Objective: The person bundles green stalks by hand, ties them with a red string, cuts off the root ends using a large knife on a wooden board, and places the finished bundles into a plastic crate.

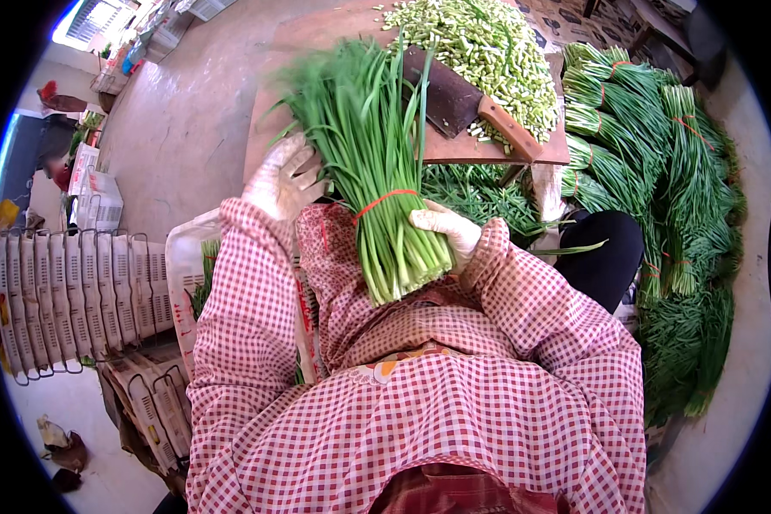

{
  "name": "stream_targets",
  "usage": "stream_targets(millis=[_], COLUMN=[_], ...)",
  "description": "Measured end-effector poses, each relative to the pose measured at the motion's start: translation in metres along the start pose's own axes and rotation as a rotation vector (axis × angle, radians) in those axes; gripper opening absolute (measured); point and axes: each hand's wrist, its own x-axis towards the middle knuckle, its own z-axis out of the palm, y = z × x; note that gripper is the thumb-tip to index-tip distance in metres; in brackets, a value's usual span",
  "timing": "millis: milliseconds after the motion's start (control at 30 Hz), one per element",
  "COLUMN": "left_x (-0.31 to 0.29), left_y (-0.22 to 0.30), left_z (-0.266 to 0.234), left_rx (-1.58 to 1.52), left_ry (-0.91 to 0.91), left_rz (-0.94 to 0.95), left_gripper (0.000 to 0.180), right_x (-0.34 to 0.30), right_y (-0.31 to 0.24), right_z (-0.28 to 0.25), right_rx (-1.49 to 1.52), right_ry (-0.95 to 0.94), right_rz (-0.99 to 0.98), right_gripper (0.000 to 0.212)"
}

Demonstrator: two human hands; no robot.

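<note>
A thick bunch of green chives (pixel 377 128) slants across in front of me, its pale cut stem ends toward my lap and its leaf tips over the table. An orange-red band (pixel 385 202) circles the stems. My right hand (pixel 448 231), in a white glove, grips the bunch just below the band, thumb on top; its other fingers are hidden behind the stems. Beside the leaves on the left is my gloved left hand (pixel 287 178), fingers spread and not closed on the bunch. The leaf tips are blurred. A cleaver (pixel 447 96) with a wooden handle lies on the table beyond.
Chopped pale stem pieces (pixel 488 51) are heaped on the wooden table (pixel 270 111). Banded chive bunches (pixel 634 128) are piled at the right along the wall. Loose greens (pixel 475 201) lie under the table edge. White crates (pixel 86 291) stand at the left; another crate (pixel 184 265) is beside my left forearm.
</note>
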Motion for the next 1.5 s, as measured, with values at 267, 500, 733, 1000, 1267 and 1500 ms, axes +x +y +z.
stream_targets(millis=[267,500,733,1000,1267,1500], left_x=[-0.058,-0.041,-0.045,-0.066,-0.062,-0.035], left_y=[0.003,-0.079,-0.071,-0.054,-0.041,-0.030], left_z=[-0.061,-0.004,0.019,0.030,0.027,0.004], left_rx=[0.664,-0.175,-0.336,-0.335,-0.550,-0.321], left_ry=[0.036,-0.645,-0.303,-0.231,-0.579,-0.183], left_rz=[-0.013,0.170,0.121,0.066,0.191,0.441], left_gripper=[0.092,0.105,0.088,0.085,0.071,0.062], right_x=[-0.008,-0.001,-0.036,-0.008,0.003,-0.004], right_y=[-0.026,-0.033,-0.069,-0.052,-0.078,-0.087], right_z=[0.019,0.037,0.080,0.066,0.091,0.103], right_rx=[0.210,0.187,-0.604,-0.658,-1.106,-0.625], right_ry=[-0.110,-0.324,0.180,-0.097,-0.034,-0.371], right_rz=[-0.003,0.059,-0.030,-0.116,-0.220,-0.810], right_gripper=[0.045,0.052,0.083,0.080,0.077,0.026])
